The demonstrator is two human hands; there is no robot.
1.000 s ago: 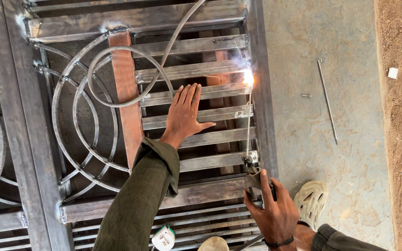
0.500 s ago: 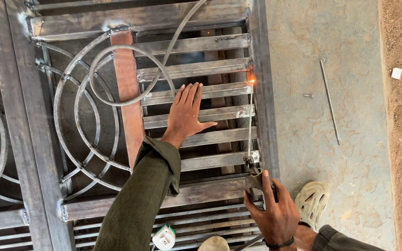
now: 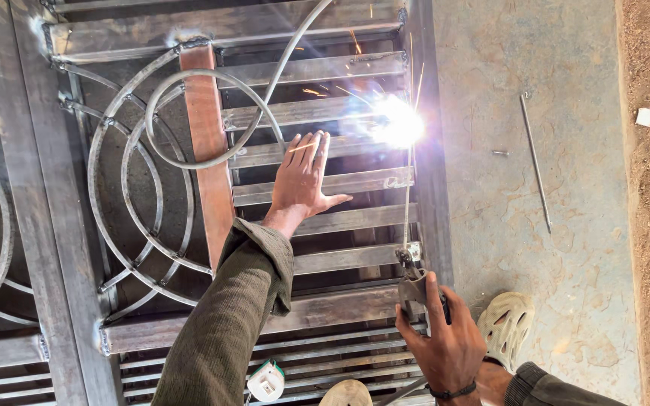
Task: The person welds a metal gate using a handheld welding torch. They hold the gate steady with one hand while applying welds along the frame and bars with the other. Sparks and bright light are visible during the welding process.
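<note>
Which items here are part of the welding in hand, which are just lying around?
In use: left hand flat on the slats; right hand gripping electrode holder; welding rod; arc; metal gate.

Lying about: loose rod, small bolt, white scrap, tape measure.

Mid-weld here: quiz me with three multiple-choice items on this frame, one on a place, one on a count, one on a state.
1. Where does the left hand rest?
A. on the flat slats of the metal gate
B. on the concrete floor
C. on the sandal

2. How many long loose rods lie on the concrete floor?
A. none
B. one
C. three

3. What is the state of the arc at the electrode tip?
A. unlit
B. glowing faintly red
C. burning bright white with sparks

Answers: 1 A, palm flat on the slats. 2 B, a single thin rod. 3 C, white glare, with the right hand gripping the electrode holder.
</note>
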